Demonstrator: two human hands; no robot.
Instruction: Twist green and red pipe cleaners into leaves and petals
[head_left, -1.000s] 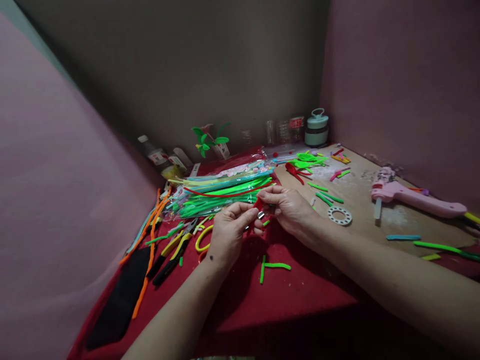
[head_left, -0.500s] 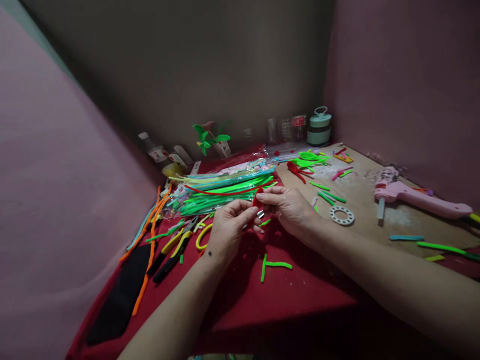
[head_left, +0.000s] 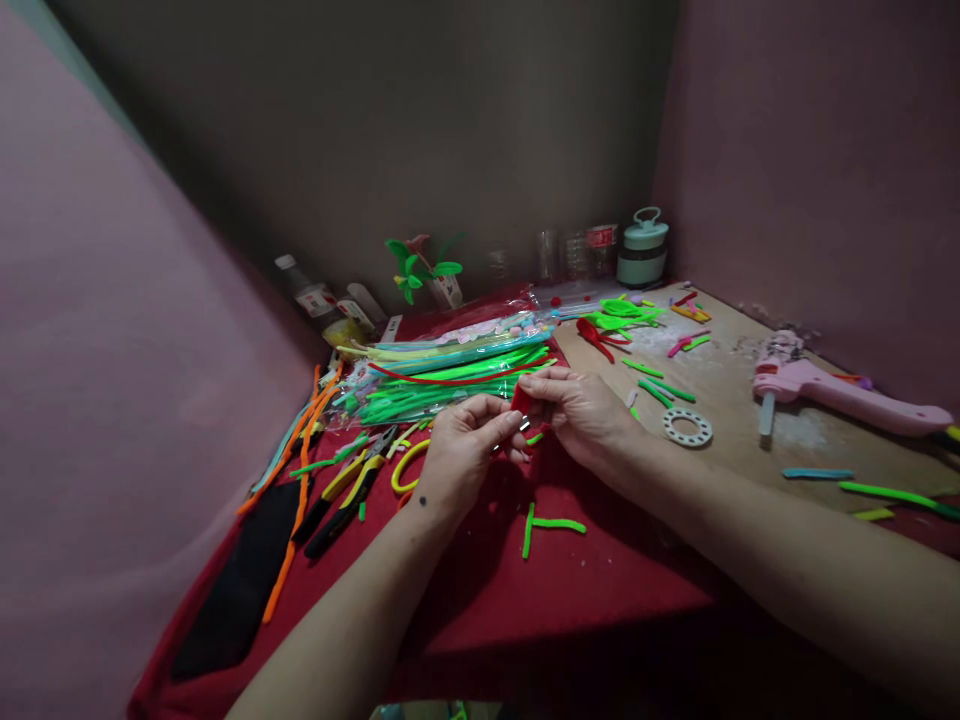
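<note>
My left hand [head_left: 461, 455] and my right hand [head_left: 581, 412] meet over the red cloth [head_left: 570, 590] at the table's middle. Both pinch a short red pipe cleaner piece [head_left: 522, 402] between fingertips; a small shiny bit shows just below it, too small to name. Right behind the hands lie clear packs of green, yellow and blue pipe cleaners [head_left: 450, 372]. A bent green piece [head_left: 551, 525] rests on the cloth below the hands.
Yellow-handled pliers [head_left: 346, 492] and orange pipe cleaners [head_left: 300, 470] lie left. A white ring [head_left: 687, 428], green cuttings [head_left: 660, 385] and a pink glue gun [head_left: 840, 392] are on the wooden board [head_left: 750, 430] right. Bottles and a jar [head_left: 642, 248] line the back wall.
Both hands with the red piece have shifted slightly up and away; the fingers have worked the piece a little. Nothing else on the table moved.
</note>
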